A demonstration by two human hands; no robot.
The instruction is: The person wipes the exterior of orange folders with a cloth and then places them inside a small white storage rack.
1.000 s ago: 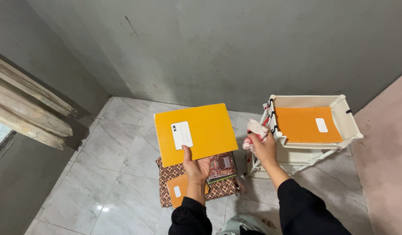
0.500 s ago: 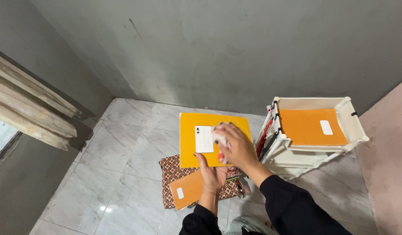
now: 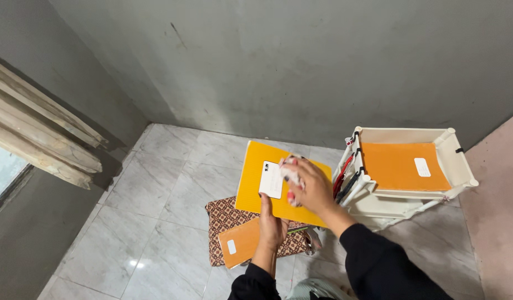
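Observation:
My left hand (image 3: 271, 225) holds up a large orange notebook (image 3: 251, 183) with a white label (image 3: 271, 179), gripping its lower edge. My right hand (image 3: 310, 186) presses a crumpled white and red cloth (image 3: 291, 171) against the notebook's cover, beside the label. Below, a smaller orange notebook (image 3: 241, 241) with a white label lies on a brown patterned bag (image 3: 223, 214) on the floor.
A white plastic rack (image 3: 462, 164) stands at the right, with another orange notebook (image 3: 398, 165) on its top shelf and red and black items along its left side. Grey walls meet the marble tile floor (image 3: 156, 194). Wooden planks (image 3: 34, 139) lean at the left.
My right hand has come from the rack over to the raised notebook and now rubs the cloth on its cover. The notebook has turned upright and tilted to the right.

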